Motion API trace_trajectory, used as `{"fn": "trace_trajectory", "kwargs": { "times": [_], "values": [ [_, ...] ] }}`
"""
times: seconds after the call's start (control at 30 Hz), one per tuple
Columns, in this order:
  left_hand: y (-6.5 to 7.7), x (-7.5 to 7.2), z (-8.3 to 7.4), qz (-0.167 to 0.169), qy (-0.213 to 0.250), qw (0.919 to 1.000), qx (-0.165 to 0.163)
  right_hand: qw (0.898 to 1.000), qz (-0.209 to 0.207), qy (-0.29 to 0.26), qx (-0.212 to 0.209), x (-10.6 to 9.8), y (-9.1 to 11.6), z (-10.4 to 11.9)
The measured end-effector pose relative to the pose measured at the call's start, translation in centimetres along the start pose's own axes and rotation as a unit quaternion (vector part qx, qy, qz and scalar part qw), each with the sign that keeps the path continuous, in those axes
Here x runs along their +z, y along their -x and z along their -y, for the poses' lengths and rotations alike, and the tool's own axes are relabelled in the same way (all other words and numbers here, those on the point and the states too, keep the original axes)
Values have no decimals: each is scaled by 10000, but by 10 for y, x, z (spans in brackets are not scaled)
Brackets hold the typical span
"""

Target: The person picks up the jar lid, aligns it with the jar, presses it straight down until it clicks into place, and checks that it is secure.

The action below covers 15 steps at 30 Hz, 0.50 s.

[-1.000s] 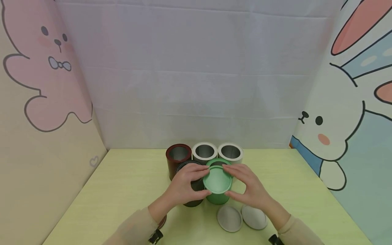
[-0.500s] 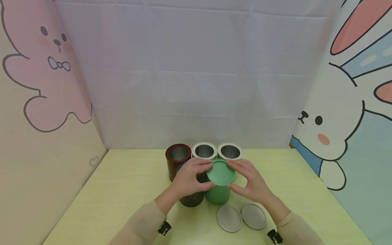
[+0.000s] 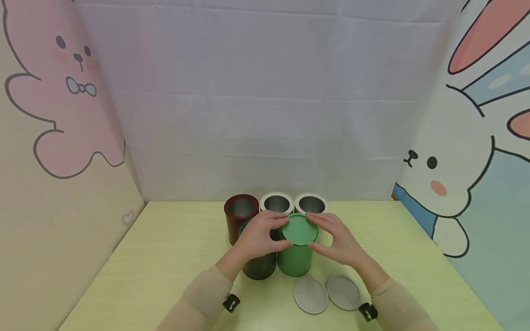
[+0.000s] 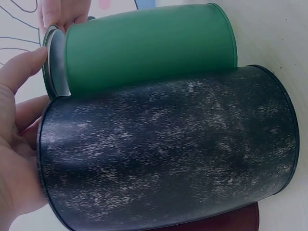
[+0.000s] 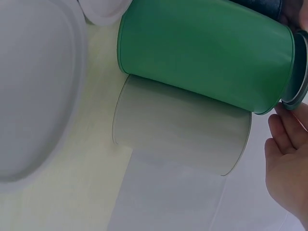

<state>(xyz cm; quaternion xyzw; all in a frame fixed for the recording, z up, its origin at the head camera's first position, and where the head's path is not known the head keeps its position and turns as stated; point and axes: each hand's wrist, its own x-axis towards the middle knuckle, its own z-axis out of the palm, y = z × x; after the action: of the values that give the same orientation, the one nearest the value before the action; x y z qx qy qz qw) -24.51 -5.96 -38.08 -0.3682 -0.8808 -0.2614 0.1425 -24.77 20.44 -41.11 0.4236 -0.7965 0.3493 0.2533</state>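
Observation:
Both hands pinch a green lid point(image 3: 299, 229) by its rim, one from each side, over the top of a green can point(image 3: 294, 263). The left hand point(image 3: 260, 235) reaches across a dark, speckled can point(image 4: 168, 149), thumb on the lid's near edge. The right hand point(image 3: 336, 240) has its thumb at the near right edge and fingers at the far edge. In the left wrist view the lid point(image 4: 50, 62) stands slightly tilted at the can's mouth, its pale underside showing. The right wrist view shows right-hand fingertips point(image 5: 284, 111) just under the lid's rim.
Behind the green can stand a brown-red can point(image 3: 234, 225) and two white cans, a middle one point(image 3: 276, 194) and a right one point(image 3: 311, 195), all without lids. Two silvery lids, a left one point(image 3: 310, 295) and a right one point(image 3: 343, 293), lie on the yellow-green table point(image 3: 178, 257) before the cans.
The green lid has moved back and down from in front of the can's opening to right over it. Both hands moved with it, the left forearm shifting right. A brownish disc by that forearm is now hidden.

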Motion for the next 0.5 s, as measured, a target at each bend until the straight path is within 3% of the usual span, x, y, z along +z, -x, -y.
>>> {"fn": "trace_trajectory", "kwargs": {
  "times": [0.5],
  "values": [
    [-7, 3, 5, 412, 13, 9987, -307, 9989, 299, 197, 290, 2, -3, -9]
  ]
}}
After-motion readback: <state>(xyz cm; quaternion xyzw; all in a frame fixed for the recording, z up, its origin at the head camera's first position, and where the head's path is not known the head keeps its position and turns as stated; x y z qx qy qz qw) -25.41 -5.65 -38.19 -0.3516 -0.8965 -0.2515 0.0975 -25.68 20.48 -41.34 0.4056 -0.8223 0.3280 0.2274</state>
